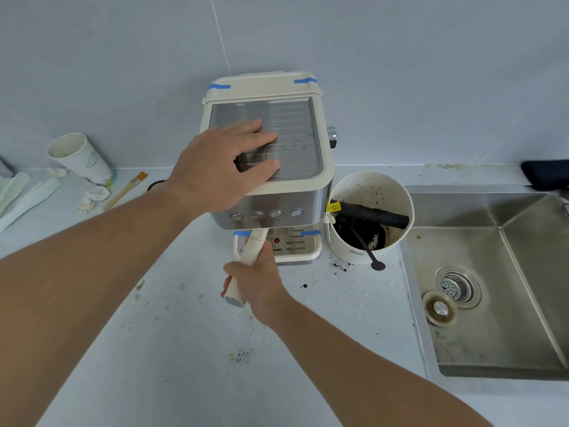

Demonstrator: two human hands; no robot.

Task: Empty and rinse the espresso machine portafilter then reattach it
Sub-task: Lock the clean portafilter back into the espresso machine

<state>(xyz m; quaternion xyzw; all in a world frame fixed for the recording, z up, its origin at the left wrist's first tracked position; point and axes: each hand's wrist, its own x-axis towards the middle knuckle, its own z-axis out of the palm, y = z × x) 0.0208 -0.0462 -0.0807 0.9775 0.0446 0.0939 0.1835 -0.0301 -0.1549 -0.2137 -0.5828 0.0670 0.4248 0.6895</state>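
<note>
A cream and steel espresso machine (295, 192) stands on the white counter against the wall. My left hand (221, 167) lies flat on its metal top tray, fingers spread, holding nothing. My right hand (261, 282) is closed around the cream handle of the portafilter (246, 266), which points toward me and to the left. The portafilter's head is hidden under the machine's front, above the drip tray (295, 245). A steel sink (480, 272) lies to the right.
A cream knock box (369, 217) with a black bar and dark coffee grounds stands right of the machine, a black spoon (369, 251) leaning out of it. Spilled grounds dot the counter. A paper cup (80, 158), a brush (126, 189) and crumpled tissues lie at left.
</note>
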